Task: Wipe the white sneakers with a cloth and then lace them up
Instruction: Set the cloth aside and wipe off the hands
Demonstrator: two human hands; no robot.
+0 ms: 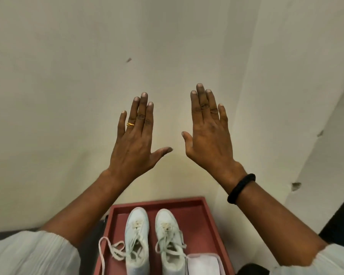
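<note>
Both hands are raised in the middle of the frame, backs toward the camera, in front of a plain cream wall [68,56]. The left hand [133,139] sits left of centre with its fingers [142,110] straight and close together, thumb splayed toward the middle, and holds nothing. A gold ring [130,124] sits on one of its fingers. The right hand [209,135] is right of centre and slightly higher, also flat and spread, and it too holds nothing. The two thumbs point at each other with a gap between them. A black band [241,188] circles the right wrist. White sleeves [28,253] fill the lower corners of the frame.

At the bottom centre, below the forearms, lies a red tray [157,202] with a raised rim. The white sneakers stand in it side by side, toes toward the wall: one sneaker [137,221] toward the frame's left, the other sneaker [166,221] just beside it on the right. Their laces [115,249] are loose, and one loop trails over the tray's left edge. In the tray's lower right corner, touching the right-hand sneaker, is what looks like a folded white cloth [203,264], though the frame's bottom edge cuts it off. Neither hand touches the tray or anything in it.
</note>
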